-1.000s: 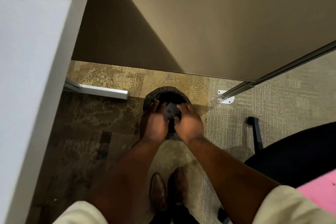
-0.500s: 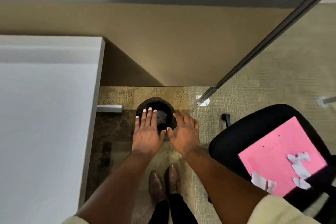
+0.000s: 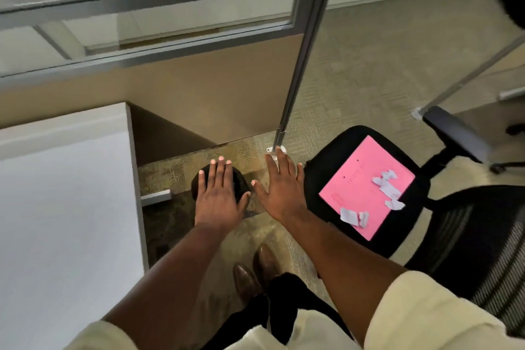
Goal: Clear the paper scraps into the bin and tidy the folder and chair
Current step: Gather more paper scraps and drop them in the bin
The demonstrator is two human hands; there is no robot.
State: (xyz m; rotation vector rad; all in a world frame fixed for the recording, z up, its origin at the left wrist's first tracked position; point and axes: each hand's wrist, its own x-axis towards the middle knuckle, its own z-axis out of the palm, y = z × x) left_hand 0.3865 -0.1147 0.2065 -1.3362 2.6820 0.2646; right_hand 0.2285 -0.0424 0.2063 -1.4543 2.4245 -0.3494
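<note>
Pink card marks the folder, lying flat on the black seat of the chair at about three o'clock in the head view. On it sit several white paper scraps in two loose groups: one near the folder's far right edge, one near its near corner. None appear on the carpet, so far as the view shows.

At the centre, the left hand hangs over the dark round bin on the floor, fingers straight and spread, holding nothing. The right hand is just beside it toward two o'clock, also flat, spread and empty, with its little finger close to the seat edge. The white bench fills the nine o'clock side; the bin stands just off its corner, in front of the partition.

The step in hand looks like scrap clearing, with both hands between loads. The next move probably calls for the right hand to swing toward three o'clock and gather the remaining scraps; being small and light, they will likely need pinching or sweeping together. Folder and chair are not yet tidied.
</note>
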